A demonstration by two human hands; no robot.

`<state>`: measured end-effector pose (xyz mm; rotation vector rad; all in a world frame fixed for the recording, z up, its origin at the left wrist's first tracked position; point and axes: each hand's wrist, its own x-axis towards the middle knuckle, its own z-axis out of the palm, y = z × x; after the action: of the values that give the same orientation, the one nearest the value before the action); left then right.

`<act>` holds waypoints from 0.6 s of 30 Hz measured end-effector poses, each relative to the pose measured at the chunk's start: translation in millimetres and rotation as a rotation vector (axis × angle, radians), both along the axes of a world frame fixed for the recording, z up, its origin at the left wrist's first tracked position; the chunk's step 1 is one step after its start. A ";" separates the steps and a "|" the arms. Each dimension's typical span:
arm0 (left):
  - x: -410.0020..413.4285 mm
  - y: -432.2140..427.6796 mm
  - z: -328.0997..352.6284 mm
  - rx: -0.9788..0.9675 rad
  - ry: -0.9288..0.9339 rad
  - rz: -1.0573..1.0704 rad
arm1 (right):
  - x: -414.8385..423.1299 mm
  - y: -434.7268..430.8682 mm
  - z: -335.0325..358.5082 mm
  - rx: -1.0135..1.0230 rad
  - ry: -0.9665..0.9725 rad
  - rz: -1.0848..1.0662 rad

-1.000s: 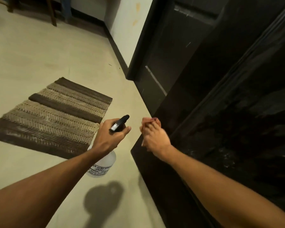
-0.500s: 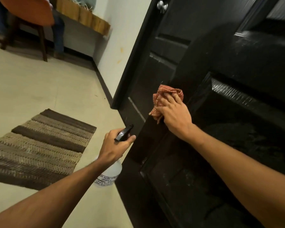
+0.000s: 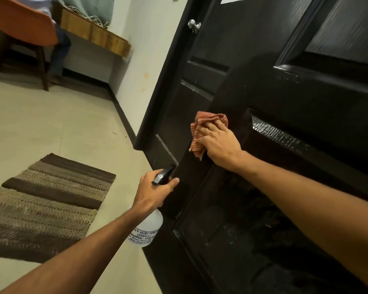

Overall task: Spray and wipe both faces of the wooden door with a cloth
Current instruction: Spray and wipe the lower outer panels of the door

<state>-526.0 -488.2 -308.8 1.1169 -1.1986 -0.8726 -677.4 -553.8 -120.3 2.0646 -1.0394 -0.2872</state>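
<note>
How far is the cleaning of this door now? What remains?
Done: the lower panel looks wet, so probably sprayed. In hand: the right hand holds the cloth against the door, mid-height; the left hand grips the spray bottle. Left: likely the rest of this face and the other face, which I cannot judge.

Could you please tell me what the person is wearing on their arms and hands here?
Nothing that shows. The left hand and right hand have no gloves, and neither wrist carries a watch or bracelet. The left forearm and right forearm are uncovered to the frame's edge, so no sleeves appear.
</note>
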 end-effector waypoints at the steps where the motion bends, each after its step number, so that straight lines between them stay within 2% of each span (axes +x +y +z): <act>1: -0.8 0.0 3.8 0.000 0.004 -0.005 | -1.9 1.5 3.8 0.015 0.023 0.016; 4: 0.0 -5.5 21.0 -0.023 0.013 -0.009 | 1.7 -11.5 71.7 -0.198 -0.140 0.034; 6: 2.3 -7.2 17.0 -0.017 0.006 0.002 | 7.1 -17.8 83.6 -0.284 -0.179 -0.025; 9: 0.3 -5.0 3.9 0.014 -0.008 0.014 | 13.7 -13.3 39.0 -0.119 -0.063 -0.016; 11: -5.9 -3.8 5.3 0.012 0.004 -0.010 | 1.9 -3.3 35.5 -0.025 0.033 0.015; 16: -5.8 -4.9 9.1 0.017 0.016 -0.023 | 3.7 -5.8 104.6 -0.313 -0.232 -0.047; 18: -6.6 -4.5 3.6 0.033 0.032 -0.019 | 7.6 -3.5 83.3 -0.265 -0.169 -0.035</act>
<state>-532.6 -492.7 -305.2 1.1156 -1.1746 -0.9244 -669.8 -557.3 -37.1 1.8563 -1.1491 0.0088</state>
